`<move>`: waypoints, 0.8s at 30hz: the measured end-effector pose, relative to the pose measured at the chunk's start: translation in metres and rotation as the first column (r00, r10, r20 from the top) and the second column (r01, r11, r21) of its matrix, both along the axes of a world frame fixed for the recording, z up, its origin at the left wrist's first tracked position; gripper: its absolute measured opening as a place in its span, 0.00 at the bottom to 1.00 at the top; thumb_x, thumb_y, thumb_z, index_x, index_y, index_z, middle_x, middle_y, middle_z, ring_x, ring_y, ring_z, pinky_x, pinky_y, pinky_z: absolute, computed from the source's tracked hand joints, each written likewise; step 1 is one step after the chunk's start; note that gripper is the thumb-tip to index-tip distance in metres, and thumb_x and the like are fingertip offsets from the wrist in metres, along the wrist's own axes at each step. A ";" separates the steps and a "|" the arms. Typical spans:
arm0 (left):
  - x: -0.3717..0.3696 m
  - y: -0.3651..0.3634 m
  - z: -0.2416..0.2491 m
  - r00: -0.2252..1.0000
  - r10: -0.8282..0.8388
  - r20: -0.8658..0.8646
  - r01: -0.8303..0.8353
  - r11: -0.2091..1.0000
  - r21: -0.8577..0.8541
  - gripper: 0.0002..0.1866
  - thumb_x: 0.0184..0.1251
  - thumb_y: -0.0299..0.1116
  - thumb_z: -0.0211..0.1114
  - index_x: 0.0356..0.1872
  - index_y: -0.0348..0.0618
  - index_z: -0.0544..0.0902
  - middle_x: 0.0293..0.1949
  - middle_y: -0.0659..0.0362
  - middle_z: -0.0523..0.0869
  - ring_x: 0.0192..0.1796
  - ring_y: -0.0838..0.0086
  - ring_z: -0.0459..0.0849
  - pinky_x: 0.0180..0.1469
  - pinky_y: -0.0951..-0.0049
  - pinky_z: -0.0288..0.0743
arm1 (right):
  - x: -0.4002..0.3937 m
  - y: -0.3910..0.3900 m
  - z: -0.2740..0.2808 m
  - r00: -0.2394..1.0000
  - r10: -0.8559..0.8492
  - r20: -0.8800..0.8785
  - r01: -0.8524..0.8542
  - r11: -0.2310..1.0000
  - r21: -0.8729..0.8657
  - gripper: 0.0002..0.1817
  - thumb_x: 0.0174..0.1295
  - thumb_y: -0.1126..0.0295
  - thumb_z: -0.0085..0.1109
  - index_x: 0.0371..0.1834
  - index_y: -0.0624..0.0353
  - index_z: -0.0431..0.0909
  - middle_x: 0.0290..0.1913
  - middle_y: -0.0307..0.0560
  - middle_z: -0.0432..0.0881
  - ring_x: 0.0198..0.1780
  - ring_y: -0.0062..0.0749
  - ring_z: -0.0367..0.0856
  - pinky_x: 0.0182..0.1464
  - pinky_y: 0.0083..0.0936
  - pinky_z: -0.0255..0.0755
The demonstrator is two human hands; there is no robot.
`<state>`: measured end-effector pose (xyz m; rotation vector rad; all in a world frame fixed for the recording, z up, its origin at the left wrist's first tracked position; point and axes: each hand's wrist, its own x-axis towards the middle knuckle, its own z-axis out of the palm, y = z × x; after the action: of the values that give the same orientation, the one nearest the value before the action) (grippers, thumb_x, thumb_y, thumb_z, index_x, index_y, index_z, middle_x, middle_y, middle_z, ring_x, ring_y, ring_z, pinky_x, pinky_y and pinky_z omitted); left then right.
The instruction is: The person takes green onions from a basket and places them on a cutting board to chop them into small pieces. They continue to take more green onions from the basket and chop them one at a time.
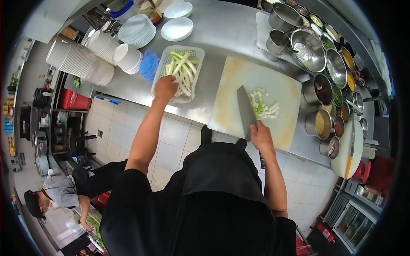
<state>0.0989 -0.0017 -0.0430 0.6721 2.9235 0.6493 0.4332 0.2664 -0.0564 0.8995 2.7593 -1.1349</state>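
My left hand (166,88) reaches into a white perforated basket (198,53) of pale green stalks (184,64); its fingers are closed at the stalks on the basket's left side. My right hand (261,135) grips a wide cleaver (246,112) by the lower blade and handle, with the blade over a white cutting board (228,98). Just right of the blade lie chopped green and white pieces (258,100) and several short white lengths (269,112).
Stacked bowls (128,58), plates (136,32) and a blue crumpled bag (149,65) stand left of the basket. Metal pots and bowls (307,50) line the right side. A second knife (350,153) rests on a round board (358,138). Another person (64,190) works at lower left.
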 end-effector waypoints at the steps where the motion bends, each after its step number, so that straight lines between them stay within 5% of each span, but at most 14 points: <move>1: -0.002 -0.009 0.012 0.999 -0.014 0.047 0.014 1.000 0.011 0.11 0.55 0.36 0.67 0.37 0.43 0.88 0.34 0.47 0.88 0.40 0.53 0.87 0.45 0.57 0.79 | 0.002 0.005 -0.004 0.999 -0.019 -0.045 0.018 1.000 -0.008 0.16 0.70 0.65 0.53 0.49 0.71 0.73 0.21 0.64 0.79 0.16 0.52 0.78 0.22 0.45 0.72; 2: -0.004 -0.021 0.025 0.999 -0.018 0.034 0.018 1.000 -0.009 0.11 0.57 0.36 0.66 0.36 0.41 0.88 0.33 0.47 0.88 0.39 0.54 0.87 0.44 0.57 0.79 | -0.001 0.004 0.013 0.995 -0.086 0.044 0.092 0.987 -0.131 0.17 0.67 0.64 0.53 0.48 0.70 0.75 0.34 0.74 0.81 0.41 0.72 0.79 0.45 0.56 0.73; 6: 0.017 -0.059 0.088 0.989 0.102 0.112 -0.113 0.989 0.098 0.11 0.65 0.35 0.62 0.38 0.38 0.88 0.28 0.49 0.88 0.31 0.62 0.87 0.36 0.63 0.77 | -0.002 0.003 0.018 0.993 -0.103 0.062 0.112 0.981 -0.159 0.16 0.67 0.64 0.53 0.44 0.71 0.74 0.34 0.74 0.81 0.42 0.72 0.79 0.45 0.56 0.73; 9: 0.051 -0.054 0.085 0.954 0.076 0.290 -0.154 0.953 0.260 0.15 0.75 0.37 0.58 0.44 0.32 0.84 0.24 0.56 0.86 0.27 0.78 0.81 0.32 0.73 0.74 | -0.002 0.002 0.021 0.992 -0.103 0.070 0.112 0.981 -0.155 0.15 0.67 0.65 0.53 0.42 0.70 0.74 0.34 0.74 0.80 0.41 0.73 0.78 0.45 0.56 0.73; 11: 0.088 -0.019 0.055 0.877 -0.161 0.453 -0.075 0.885 0.460 0.13 0.75 0.35 0.58 0.50 0.37 0.82 0.25 0.57 0.85 0.28 0.77 0.82 0.34 0.72 0.75 | -0.001 0.002 0.023 0.996 -0.077 0.039 0.082 0.986 -0.144 0.15 0.67 0.65 0.54 0.42 0.70 0.74 0.32 0.74 0.80 0.41 0.73 0.78 0.45 0.57 0.72; 13: 0.132 0.023 0.020 0.824 -0.179 0.537 -0.075 0.906 0.417 0.09 0.71 0.34 0.61 0.46 0.42 0.81 0.26 0.55 0.85 0.29 0.72 0.86 0.34 0.70 0.76 | 0.000 0.004 0.024 0.996 -0.075 0.052 0.082 0.988 -0.135 0.14 0.67 0.65 0.53 0.43 0.69 0.73 0.31 0.73 0.80 0.39 0.72 0.79 0.44 0.58 0.72; 14: 0.148 0.043 0.015 0.805 -0.093 0.586 -0.074 0.964 0.254 0.10 0.69 0.35 0.62 0.44 0.40 0.81 0.27 0.52 0.87 0.31 0.69 0.87 0.36 0.68 0.77 | 0.002 0.002 0.025 0.998 -0.054 0.041 0.059 0.989 -0.136 0.14 0.67 0.65 0.53 0.43 0.69 0.73 0.29 0.72 0.80 0.37 0.71 0.80 0.43 0.58 0.72; 18: 0.164 0.051 -0.028 0.845 -0.073 0.529 -0.057 0.973 0.225 0.11 0.68 0.34 0.63 0.41 0.36 0.84 0.30 0.47 0.88 0.34 0.61 0.88 0.41 0.65 0.79 | 0.005 -0.022 0.043 0.999 0.012 0.032 -0.016 0.991 0.132 0.12 0.68 0.68 0.51 0.47 0.66 0.70 0.26 0.68 0.81 0.31 0.65 0.82 0.36 0.57 0.75; 21: 0.170 0.052 -0.022 0.916 -0.068 0.394 -0.040 0.965 0.259 0.10 0.67 0.33 0.64 0.40 0.35 0.84 0.32 0.45 0.87 0.37 0.57 0.88 0.43 0.64 0.79 | 0.002 -0.046 0.087 1.000 0.004 0.018 -0.007 0.990 0.140 0.11 0.68 0.70 0.51 0.46 0.67 0.70 0.25 0.67 0.81 0.31 0.64 0.82 0.34 0.56 0.75; 24: 0.172 0.053 -0.023 0.923 -0.075 0.377 -0.046 0.952 0.302 0.09 0.66 0.31 0.65 0.39 0.34 0.84 0.34 0.44 0.86 0.38 0.56 0.87 0.43 0.63 0.79 | -0.001 -0.050 0.057 0.998 0.048 0.028 -0.054 0.970 0.236 0.09 0.66 0.73 0.52 0.44 0.66 0.69 0.21 0.63 0.80 0.27 0.62 0.82 0.31 0.55 0.75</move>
<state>0.2713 0.0515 -0.0658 0.5154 2.4755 1.1085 0.4323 0.2162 0.0005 0.8471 2.9249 -0.7943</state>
